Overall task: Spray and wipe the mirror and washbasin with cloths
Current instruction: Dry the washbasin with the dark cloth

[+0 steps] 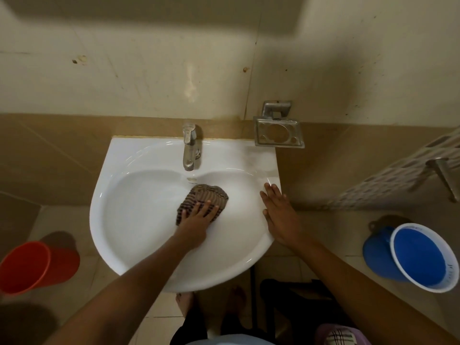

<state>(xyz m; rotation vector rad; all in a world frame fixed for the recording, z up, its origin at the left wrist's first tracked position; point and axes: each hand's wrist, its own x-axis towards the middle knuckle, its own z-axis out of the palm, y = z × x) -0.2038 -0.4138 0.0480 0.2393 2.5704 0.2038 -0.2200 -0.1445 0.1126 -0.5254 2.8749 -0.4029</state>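
In the washbasin: bowl under both hands
Washbasin (pixel 139 250): white, wall-mounted, tap (pixel 189 148) beyond the left grip
Cloth (pixel 202 199): striped brown, bunched under the left grip, in the bowl
Left hand (pixel 196 221): grip apart, fingers pressing flat on cloth
Right hand (pixel 280 215): grip apart, flat on the right rim

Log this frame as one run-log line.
stage: wiping washbasin bowl | left hand: presses striped cloth below tap | right hand: flat on right rim | mirror: not in view
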